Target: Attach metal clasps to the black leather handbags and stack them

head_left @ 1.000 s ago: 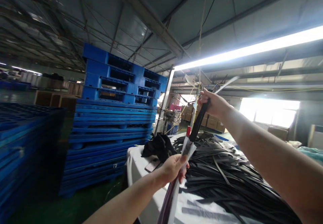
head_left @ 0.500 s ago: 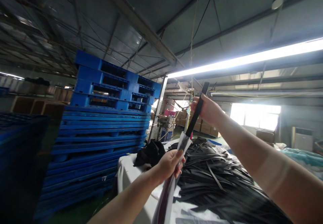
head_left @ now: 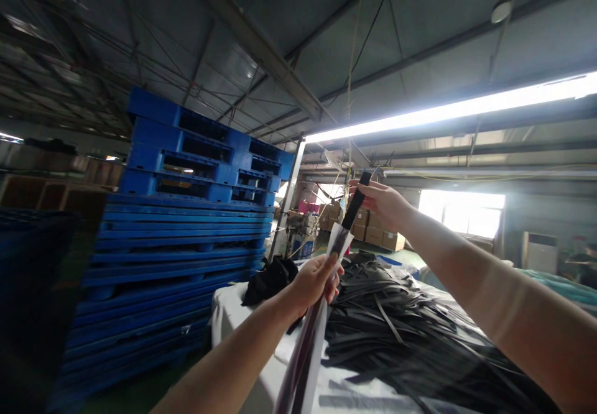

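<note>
My left hand is wrapped around a long, narrow, clear plastic sleeve, just below its whitish open mouth. A flat black strap runs down into the sleeve, and its upper end sticks out of the mouth. My right hand grips that upper end, higher up and further to the right. The sleeve slants down toward the bottom of the view, with dark reddish material showing through it. Beyond my hands, a large heap of black straps lies on a table covered in white.
A tall stack of blue plastic pallets stands left of the table. A black bundle sits at the table's far left corner. A lit tube lamp hangs overhead from a metal post. Cardboard boxes stand behind.
My right hand has come down closer to my left hand. Less of the black strap sticks out of the sleeve. The view has turned slightly; my left hand keeps its grip.
</note>
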The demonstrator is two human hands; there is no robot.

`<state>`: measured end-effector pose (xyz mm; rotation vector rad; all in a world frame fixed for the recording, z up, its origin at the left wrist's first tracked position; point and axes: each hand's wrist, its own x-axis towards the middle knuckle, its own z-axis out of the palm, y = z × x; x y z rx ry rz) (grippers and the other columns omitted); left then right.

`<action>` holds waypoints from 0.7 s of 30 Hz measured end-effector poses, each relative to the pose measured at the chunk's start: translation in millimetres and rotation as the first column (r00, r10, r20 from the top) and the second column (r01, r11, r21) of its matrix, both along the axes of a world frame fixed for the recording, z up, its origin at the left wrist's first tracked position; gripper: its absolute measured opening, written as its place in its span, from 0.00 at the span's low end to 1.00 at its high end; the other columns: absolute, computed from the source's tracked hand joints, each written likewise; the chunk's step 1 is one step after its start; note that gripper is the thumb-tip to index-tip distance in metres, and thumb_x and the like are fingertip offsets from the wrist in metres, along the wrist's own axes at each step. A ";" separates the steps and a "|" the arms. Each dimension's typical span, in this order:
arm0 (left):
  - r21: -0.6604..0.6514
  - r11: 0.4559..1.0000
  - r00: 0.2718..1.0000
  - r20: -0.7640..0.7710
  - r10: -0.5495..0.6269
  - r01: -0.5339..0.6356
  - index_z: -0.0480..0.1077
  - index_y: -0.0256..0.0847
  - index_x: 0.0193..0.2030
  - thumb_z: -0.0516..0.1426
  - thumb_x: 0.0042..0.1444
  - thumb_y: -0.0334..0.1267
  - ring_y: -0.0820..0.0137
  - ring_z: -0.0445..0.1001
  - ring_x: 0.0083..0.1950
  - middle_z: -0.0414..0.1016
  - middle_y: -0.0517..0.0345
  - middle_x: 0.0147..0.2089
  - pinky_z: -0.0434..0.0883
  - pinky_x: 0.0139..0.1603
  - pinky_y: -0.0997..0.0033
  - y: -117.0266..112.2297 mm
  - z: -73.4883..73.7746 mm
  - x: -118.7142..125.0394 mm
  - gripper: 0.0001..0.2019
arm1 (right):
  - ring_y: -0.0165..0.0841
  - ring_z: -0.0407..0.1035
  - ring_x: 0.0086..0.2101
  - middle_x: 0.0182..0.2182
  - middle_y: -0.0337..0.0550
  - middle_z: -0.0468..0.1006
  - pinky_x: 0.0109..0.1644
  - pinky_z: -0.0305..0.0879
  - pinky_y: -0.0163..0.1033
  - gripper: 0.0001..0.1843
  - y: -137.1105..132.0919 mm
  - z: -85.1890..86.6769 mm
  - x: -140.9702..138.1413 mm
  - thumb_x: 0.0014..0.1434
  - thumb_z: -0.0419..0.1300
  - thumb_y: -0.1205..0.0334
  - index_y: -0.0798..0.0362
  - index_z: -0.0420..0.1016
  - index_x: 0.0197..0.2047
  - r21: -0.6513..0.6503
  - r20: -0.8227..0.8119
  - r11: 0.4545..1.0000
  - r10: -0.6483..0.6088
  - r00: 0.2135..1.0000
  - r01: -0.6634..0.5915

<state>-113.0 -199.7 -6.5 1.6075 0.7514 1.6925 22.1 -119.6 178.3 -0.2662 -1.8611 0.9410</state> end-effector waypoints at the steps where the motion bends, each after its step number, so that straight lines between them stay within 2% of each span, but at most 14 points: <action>1: -0.001 1.000 1.000 -0.002 -0.003 0.003 0.63 0.38 0.32 0.50 0.49 0.70 0.79 0.58 0.14 0.60 0.69 0.14 0.65 0.28 0.73 -1.3 1.6 1.2 0.31 | 0.35 0.75 0.39 0.37 0.41 0.80 0.50 0.70 0.44 0.13 -2.4 2.3 0.7 0.50 0.64 0.60 0.49 0.76 0.42 -0.029 -0.026 1.000 0.008 1.000 -0.009; 3: 0.001 1.000 1.000 -0.002 -0.011 0.011 0.63 0.38 0.32 0.50 0.50 0.70 0.79 0.59 0.14 0.60 0.69 0.15 0.64 0.27 0.73 -2.7 3.4 3.5 0.31 | 0.34 0.76 0.33 0.33 0.39 0.80 0.44 0.72 0.43 0.17 -6.9 7.4 1.6 0.50 0.64 0.65 0.48 0.72 0.45 -0.060 -0.075 0.998 0.017 0.997 -0.022; 5: 0.006 1.000 1.000 0.002 -0.018 0.018 0.63 0.38 0.32 0.50 0.51 0.69 0.80 0.58 0.14 0.60 0.69 0.15 0.63 0.26 0.74 -3.2 4.8 5.2 0.30 | 0.33 0.76 0.30 0.31 0.38 0.79 0.39 0.74 0.42 0.17 -10.9 10.4 0.7 0.52 0.62 0.66 0.47 0.70 0.46 -0.034 -0.096 0.999 0.012 0.995 -0.015; 8: 0.021 0.999 0.999 0.008 -0.033 0.033 0.63 0.38 0.33 0.51 0.52 0.66 0.80 0.58 0.14 0.59 0.70 0.16 0.63 0.26 0.74 -3.6 9.7 6.5 0.28 | 0.31 0.75 0.28 0.28 0.37 0.79 0.35 0.74 0.39 0.10 -16.0 6.7 -4.3 0.56 0.59 0.64 0.48 0.69 0.43 0.045 -0.069 0.998 -0.031 0.997 0.034; 11: 0.044 0.999 0.999 0.016 -0.033 0.032 0.63 0.38 0.33 0.51 0.53 0.66 0.80 0.58 0.14 0.59 0.70 0.16 0.63 0.26 0.74 -4.7 18.3 6.6 0.28 | 0.32 0.74 0.28 0.28 0.39 0.79 0.33 0.73 0.38 0.05 -20.9 -4.8 -11.3 0.58 0.57 0.59 0.49 0.71 0.37 0.120 0.004 0.989 -0.083 0.997 0.082; 16: 0.046 0.999 1.000 0.029 0.009 -0.011 0.63 0.39 0.32 0.51 0.51 0.68 0.80 0.58 0.14 0.59 0.70 0.17 0.64 0.26 0.74 -8.2 30.4 8.5 0.29 | 0.34 0.75 0.32 0.31 0.41 0.79 0.38 0.72 0.43 0.07 -29.6 -22.5 -21.6 0.58 0.57 0.57 0.49 0.74 0.33 0.174 0.080 0.982 -0.092 0.993 0.077; 19: 0.049 0.999 0.999 0.042 0.016 -0.018 0.63 0.39 0.33 0.52 0.51 0.67 0.80 0.58 0.15 0.59 0.70 0.18 0.63 0.25 0.74 -8.8 32.1 8.7 0.28 | 0.33 0.73 0.33 0.31 0.41 0.78 0.42 0.70 0.42 0.09 -33.8 -24.6 -23.6 0.57 0.58 0.56 0.50 0.75 0.31 0.221 0.082 0.975 -0.045 0.996 0.026; 21: 0.065 0.998 0.999 0.046 0.020 -0.023 0.63 0.39 0.32 0.52 0.51 0.66 0.80 0.58 0.14 0.59 0.70 0.17 0.63 0.25 0.75 -8.5 32.4 7.0 0.28 | 0.33 0.73 0.34 0.31 0.41 0.78 0.42 0.70 0.41 0.09 -36.5 -25.7 -21.4 0.56 0.59 0.54 0.50 0.75 0.32 0.193 0.074 0.981 0.005 0.997 -0.019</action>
